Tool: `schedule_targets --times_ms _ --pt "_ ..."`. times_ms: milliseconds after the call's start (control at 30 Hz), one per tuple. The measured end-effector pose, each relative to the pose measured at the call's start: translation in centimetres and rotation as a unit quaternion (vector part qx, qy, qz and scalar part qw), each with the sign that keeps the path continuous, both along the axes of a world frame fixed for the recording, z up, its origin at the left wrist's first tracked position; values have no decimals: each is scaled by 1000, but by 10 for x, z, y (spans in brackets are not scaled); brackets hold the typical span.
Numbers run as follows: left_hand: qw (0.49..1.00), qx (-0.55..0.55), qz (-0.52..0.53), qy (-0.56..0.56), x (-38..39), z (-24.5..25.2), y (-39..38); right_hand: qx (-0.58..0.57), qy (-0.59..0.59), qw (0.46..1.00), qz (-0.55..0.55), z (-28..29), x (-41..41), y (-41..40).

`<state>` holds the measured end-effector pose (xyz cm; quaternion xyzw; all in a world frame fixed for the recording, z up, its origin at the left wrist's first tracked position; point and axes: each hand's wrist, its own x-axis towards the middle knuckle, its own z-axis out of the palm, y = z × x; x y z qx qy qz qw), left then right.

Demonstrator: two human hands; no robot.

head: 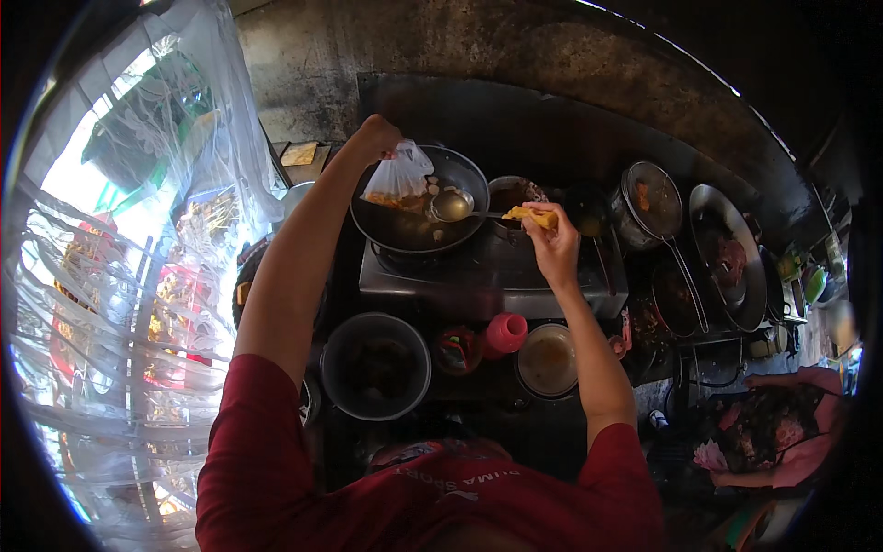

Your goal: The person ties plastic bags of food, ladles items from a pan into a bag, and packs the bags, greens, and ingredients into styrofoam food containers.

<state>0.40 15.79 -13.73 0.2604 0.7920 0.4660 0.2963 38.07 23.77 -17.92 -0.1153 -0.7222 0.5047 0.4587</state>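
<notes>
A clear plastic bag [400, 176] with orange-brown food at its bottom hangs from my left hand [378, 140], which grips its top over the left part of a wok [476, 172]. The wok holds broth and several pale round pieces, and sits on a steel gas stove [441, 276]. My right hand [557, 238] holds the yellow-wrapped handle [531, 217] of a metal ladle. The ladle's bowl [452, 205], with liquid in it, is inside the wok, just right of the bag. Whether bag and ladle touch, I cannot tell.
Behind my right hand stands a pot [514, 186]. Nearer me are a grey bucket [376, 366], a pink bottle [506, 332] and a pale pot [547, 360]. A strainer [652, 200] and an oval pan [728, 259] are at right. Another person [779, 431] is at lower right; a sheer curtain [234, 103] hangs left.
</notes>
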Motion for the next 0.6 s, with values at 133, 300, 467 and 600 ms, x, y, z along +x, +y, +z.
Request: schedule_targets --times_ms 133,300,467,600 --pt "998 32 0 -59 75 -7 46 10 -44 996 -81 11 43 21" --pt "927 141 -181 295 -60 -54 -8 3 15 1000 -2 66 6 -13" --pt "890 204 -270 305 25 -81 71 45 -24 994 -97 72 39 22" --pt "785 96 -295 535 21 -58 42 54 2 995 -80 99 29 14"
